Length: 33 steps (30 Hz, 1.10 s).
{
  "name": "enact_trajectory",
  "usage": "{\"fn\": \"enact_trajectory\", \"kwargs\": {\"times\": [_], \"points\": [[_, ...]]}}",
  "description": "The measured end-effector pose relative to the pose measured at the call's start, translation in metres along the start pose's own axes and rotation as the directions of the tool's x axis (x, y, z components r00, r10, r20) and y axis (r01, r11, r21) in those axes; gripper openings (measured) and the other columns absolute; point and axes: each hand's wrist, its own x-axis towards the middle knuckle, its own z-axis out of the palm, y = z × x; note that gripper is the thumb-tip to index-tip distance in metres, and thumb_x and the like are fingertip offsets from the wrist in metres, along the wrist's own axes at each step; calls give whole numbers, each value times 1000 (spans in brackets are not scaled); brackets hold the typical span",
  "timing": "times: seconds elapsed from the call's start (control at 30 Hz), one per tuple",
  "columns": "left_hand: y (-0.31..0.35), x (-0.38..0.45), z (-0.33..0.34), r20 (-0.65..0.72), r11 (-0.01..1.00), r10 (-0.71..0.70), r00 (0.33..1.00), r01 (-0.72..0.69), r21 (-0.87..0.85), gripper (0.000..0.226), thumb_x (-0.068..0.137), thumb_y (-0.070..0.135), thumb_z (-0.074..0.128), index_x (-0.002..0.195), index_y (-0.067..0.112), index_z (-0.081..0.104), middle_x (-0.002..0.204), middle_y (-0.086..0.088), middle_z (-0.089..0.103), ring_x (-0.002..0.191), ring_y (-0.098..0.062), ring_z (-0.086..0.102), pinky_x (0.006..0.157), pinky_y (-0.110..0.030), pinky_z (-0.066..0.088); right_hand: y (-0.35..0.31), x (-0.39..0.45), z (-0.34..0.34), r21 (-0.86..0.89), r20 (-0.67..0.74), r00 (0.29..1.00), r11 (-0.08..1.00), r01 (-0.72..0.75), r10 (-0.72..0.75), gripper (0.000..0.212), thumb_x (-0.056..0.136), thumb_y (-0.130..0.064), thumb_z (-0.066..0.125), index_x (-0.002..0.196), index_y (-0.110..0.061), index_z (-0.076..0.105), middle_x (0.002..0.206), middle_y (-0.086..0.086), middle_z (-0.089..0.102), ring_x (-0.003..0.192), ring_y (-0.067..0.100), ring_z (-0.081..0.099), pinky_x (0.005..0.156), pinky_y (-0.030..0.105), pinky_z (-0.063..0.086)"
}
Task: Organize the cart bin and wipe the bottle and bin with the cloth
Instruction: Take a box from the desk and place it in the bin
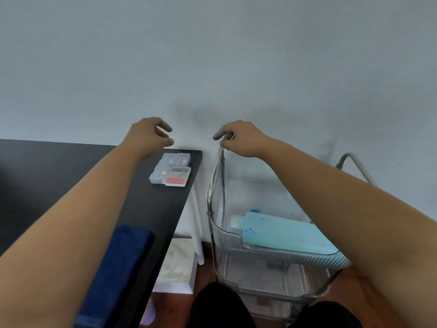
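A clear plastic cart bin stands on a metal-framed cart to the right of a black table. Inside the bin lies a light blue bottle on its side. A folded dark blue cloth rests on the table's near edge. My left hand hovers above the table's far right corner, fingers loosely curled, holding nothing. My right hand hovers over the far left upright of the cart, fingers loosely curled and empty.
Two clear compartment boxes, one with a red part, lie at the table's far right corner. A white box sits on the floor between table and cart. A grey cart handle rises at the right. A pale wall is behind.
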Motion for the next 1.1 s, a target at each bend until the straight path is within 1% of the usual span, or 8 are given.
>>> {"fn": "enact_trajectory", "kwargs": {"times": [0.17,0.3,0.4,0.5,0.67,0.8,0.97,1.1], "points": [[-52,6,-1,110,988,-115,987,102,112,34,78,26,80,107,26,63,105,2,67,81,-11,59,56,-21,43,-27,34,45,-1,71,997,1000,-22,22,30,88,-14,60,116,-22,67,107,2,69,100,17,61,78,19,40],[-72,13,11,173,969,-191,966,157,192,50,76,33,81,120,21,61,122,-2,64,98,-17,58,78,-28,45,-36,60,76,-101,130,989,993,-53,66,41,90,-16,60,131,-18,57,130,5,58,117,20,55,87,22,40],[-77,16,21,214,950,-237,947,180,256,59,74,41,81,124,19,59,124,-2,61,97,-16,57,77,-29,45,-33,78,92,-138,170,974,982,-126,149,50,91,-18,58,140,-17,46,142,6,48,127,24,47,100,29,39],[-82,15,30,231,948,-257,939,199,247,65,71,43,82,125,18,55,120,-3,59,95,-18,60,78,-32,52,-28,92,104,-168,203,956,969,-181,214,56,91,-23,58,144,-15,41,145,7,45,131,25,44,107,36,36],[-90,17,30,221,952,-262,939,214,220,55,71,40,80,117,18,60,108,-1,62,87,-18,63,78,-33,55,-23,106,119,-219,255,935,957,-192,246,43,90,-31,58,126,-7,58,125,11,61,112,27,57,94,36,45],[-95,17,22,224,940,-269,937,204,275,44,74,33,75,115,21,64,109,-2,63,92,-20,58,77,-30,48,-17,115,120,-189,287,921,958,-214,263,44,86,-40,66,115,-6,65,112,8,64,98,24,59,78,32,45],[-98,13,22,186,923,-258,948,185,337,54,74,20,75,126,18,61,120,-5,64,103,-22,60,81,-30,49,-13,116,117,-87,231,934,962,-259,272,54,75,-37,79,117,-10,59,109,4,60,99,23,57,82,34,47],[-95,10,16,139,938,-210,968,159,308,59,74,24,76,131,19,60,125,-4,64,107,-23,61,86,-31,51,-10,113,115,153,128,953,944,-293,275,40,74,-17,79,106,-16,57,108,7,58,95,25,61,85,40,55]]}}
